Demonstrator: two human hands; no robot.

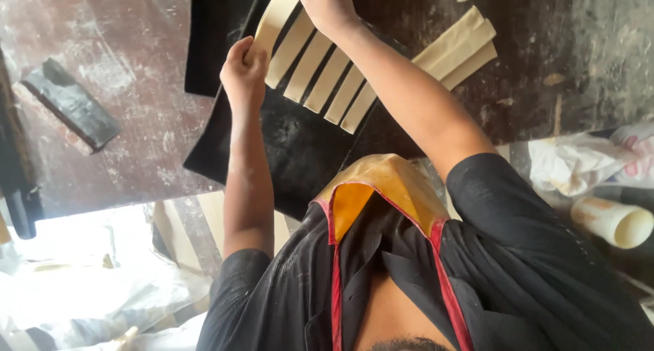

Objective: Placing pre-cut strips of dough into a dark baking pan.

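A worn, flour-dusted worktable (129, 112) carries a black baking tray (293, 146) lined with pale dough strips (327, 82). The left hand (243, 68) pinches one strip (276, 17) at its near end; the right hand (327, 3) grips its far end, fingers hidden. Laying-out looks underway; lowering it parallel, just beside its neighbours, seems needed.

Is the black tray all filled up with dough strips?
No, the dough strips cover only the upper part of the black tray, and the lower part lies bare and dark.
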